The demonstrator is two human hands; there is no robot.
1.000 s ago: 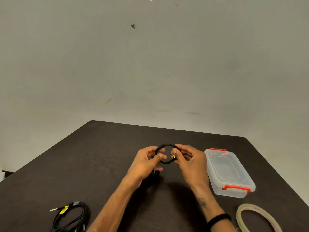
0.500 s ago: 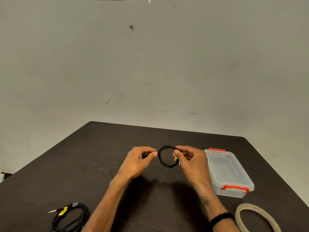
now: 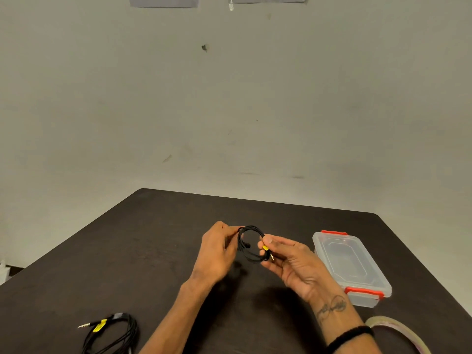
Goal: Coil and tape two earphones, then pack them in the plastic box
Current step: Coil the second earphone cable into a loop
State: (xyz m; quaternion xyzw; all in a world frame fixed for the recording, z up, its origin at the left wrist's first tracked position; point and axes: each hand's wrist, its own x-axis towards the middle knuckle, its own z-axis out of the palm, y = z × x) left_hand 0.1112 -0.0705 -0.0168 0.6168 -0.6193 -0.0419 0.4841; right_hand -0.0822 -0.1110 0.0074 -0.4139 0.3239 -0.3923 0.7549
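A black earphone cable wound into a small coil (image 3: 249, 245) hangs between both hands above the middle of the table. My left hand (image 3: 217, 254) pinches the coil's left side. My right hand (image 3: 288, 261), palm turned up, holds the right side, where a yellow tag and the metal plug stick out by the thumb. A second black earphone (image 3: 112, 333), loosely bunched with its own yellow tag and plug, lies at the near left. The clear plastic box (image 3: 355, 267) with red latches stands closed to the right of my hands.
A roll of clear tape (image 3: 398, 333) lies at the near right, partly behind my right forearm. The dark table (image 3: 127, 251) ends at a far edge close to a plain wall.
The coil has turned from facing me to a more edge-on tilt. My right hand has rolled palm-up and dropped a little; my left hand has shifted its pinch to the coil's top left.
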